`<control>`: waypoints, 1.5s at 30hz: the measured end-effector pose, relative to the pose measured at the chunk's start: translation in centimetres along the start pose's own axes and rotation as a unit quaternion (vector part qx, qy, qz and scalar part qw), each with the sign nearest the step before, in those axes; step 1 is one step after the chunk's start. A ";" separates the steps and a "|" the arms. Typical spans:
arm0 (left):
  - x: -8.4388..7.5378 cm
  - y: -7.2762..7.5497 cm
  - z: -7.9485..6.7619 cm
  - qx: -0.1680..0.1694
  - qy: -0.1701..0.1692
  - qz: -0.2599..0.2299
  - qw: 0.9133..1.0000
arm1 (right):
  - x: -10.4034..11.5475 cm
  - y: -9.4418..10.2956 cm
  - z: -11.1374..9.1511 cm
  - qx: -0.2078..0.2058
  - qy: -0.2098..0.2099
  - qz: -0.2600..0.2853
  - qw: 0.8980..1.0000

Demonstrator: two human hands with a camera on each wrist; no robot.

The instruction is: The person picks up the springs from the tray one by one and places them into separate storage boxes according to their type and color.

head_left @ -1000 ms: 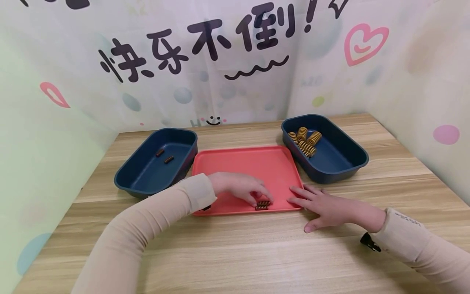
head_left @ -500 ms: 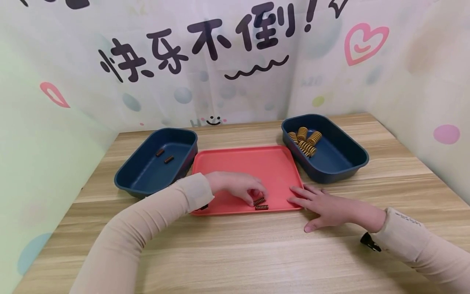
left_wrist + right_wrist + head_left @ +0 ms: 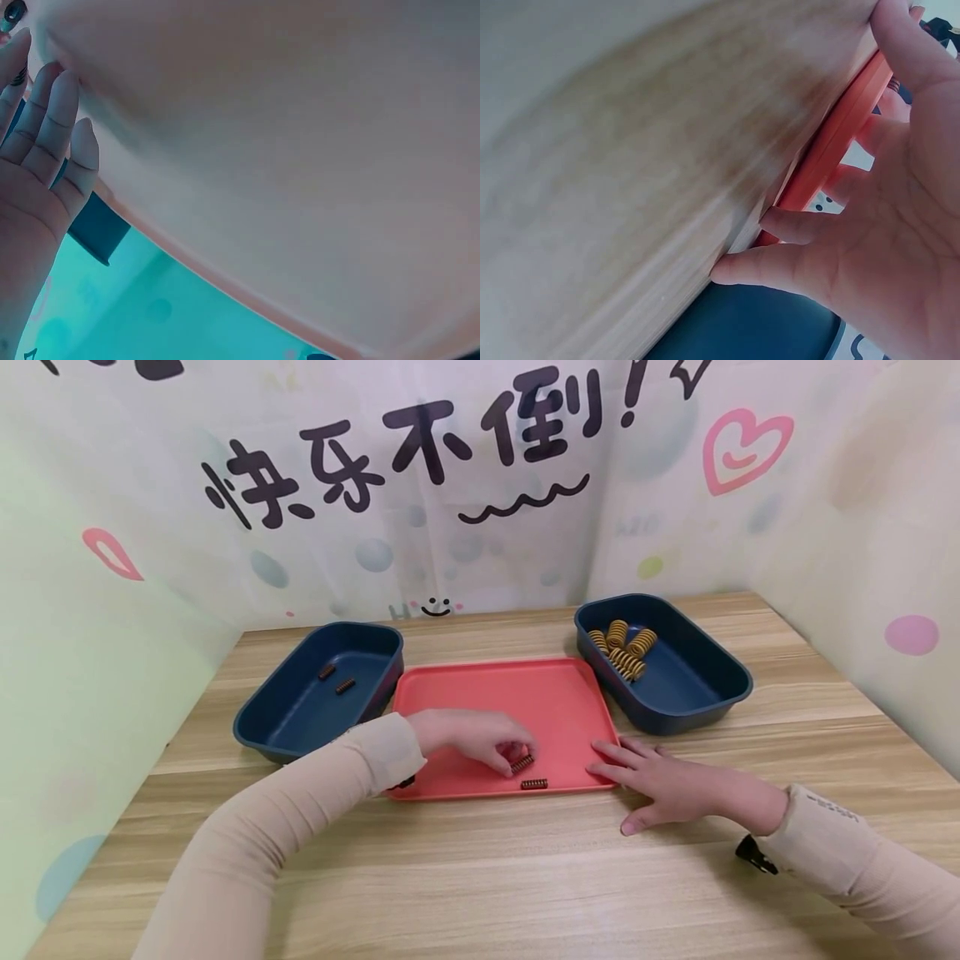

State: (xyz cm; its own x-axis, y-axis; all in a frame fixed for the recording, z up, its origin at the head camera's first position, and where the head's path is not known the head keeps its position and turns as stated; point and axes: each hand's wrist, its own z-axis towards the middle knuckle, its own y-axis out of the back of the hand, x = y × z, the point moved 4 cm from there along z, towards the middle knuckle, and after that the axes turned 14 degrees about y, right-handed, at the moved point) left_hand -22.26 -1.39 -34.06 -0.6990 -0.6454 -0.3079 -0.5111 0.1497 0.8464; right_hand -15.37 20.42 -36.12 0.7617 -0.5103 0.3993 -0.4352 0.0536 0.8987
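My left hand (image 3: 491,739) pinches a small dark coil spring (image 3: 522,764) between thumb and fingers, low over the red tray (image 3: 450,689). In the left wrist view a bit of that spring (image 3: 20,75) shows between the fingertips. A second dark spring (image 3: 534,784) lies on the tray along its front edge. My right hand (image 3: 663,781) rests with spread fingers at the tray's right front corner, fingertips over the rim, thumb on the wood. The right wrist view shows these straight fingers beside the red rim (image 3: 832,142).
A blue bin (image 3: 255,710) at the left holds two small dark springs (image 3: 345,686). Another blue bin (image 3: 720,689) at the right holds several larger yellow springs (image 3: 626,662). Both flank the tray on the wooden table (image 3: 480,877). A printed cloth (image 3: 480,552) hangs behind.
My left hand has picked up one of the two springs lying side by side at the tray's front and moved it slightly left and back. The right hand stays put.
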 end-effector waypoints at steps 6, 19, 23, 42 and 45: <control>0.5 0.5 -0.9 -0.005 0.014 0.000 1.000 | 0.3 0.2 -0.1 0.000 0.003 0.004 1.000; 1.5 1.8 -2.0 -0.024 0.038 0.002 0.999 | 0.4 0.2 -0.1 -0.001 0.003 0.007 1.000; 1.6 2.1 -2.4 -0.029 0.035 0.007 0.999 | 0.5 0.3 -0.1 0.000 0.005 0.007 1.000; 3.4 3.6 -4.8 -0.045 0.054 -0.001 0.998 | 0.5 0.3 -0.2 -0.005 0.007 0.003 1.000; 3.7 3.8 -5.1 -0.045 0.055 -0.003 0.997 | 0.6 0.3 -0.2 -0.005 0.006 0.003 1.000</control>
State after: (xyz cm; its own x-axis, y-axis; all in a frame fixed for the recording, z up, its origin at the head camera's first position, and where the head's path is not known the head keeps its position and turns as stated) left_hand -24.23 -7.02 -29.74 -0.6343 -0.7253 -0.2676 -0.4651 0.0815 0.8815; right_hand -14.99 20.34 -35.57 0.7648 -0.4995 0.4069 -0.4352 0.0651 0.8980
